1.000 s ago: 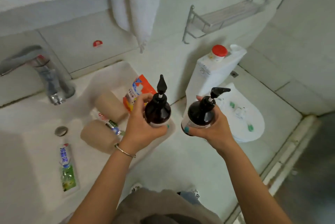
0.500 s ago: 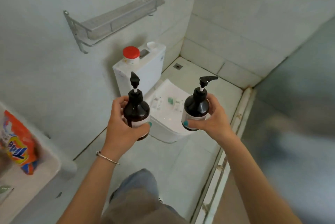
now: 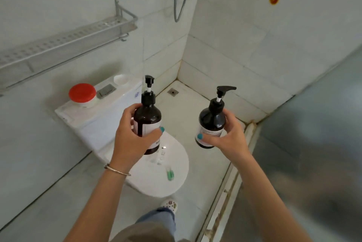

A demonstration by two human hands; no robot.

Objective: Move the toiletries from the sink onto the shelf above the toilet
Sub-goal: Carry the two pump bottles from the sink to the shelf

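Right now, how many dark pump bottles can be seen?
2. One dark brown pump bottle is in the left hand, the other dark brown pump bottle in the right hand. No others visible.

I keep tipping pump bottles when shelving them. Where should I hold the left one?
Grip the left pump bottle round its wide cylindrical body, from the side, as the left hand does. It stands upright; the narrow pump head offers poor purchase.

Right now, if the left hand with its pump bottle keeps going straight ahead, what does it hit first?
Probably the toilet tank, which lies just beyond the left hand and its pump bottle. The shelf sits higher and further left, so it would pass under it. Depth is unclear from one view.
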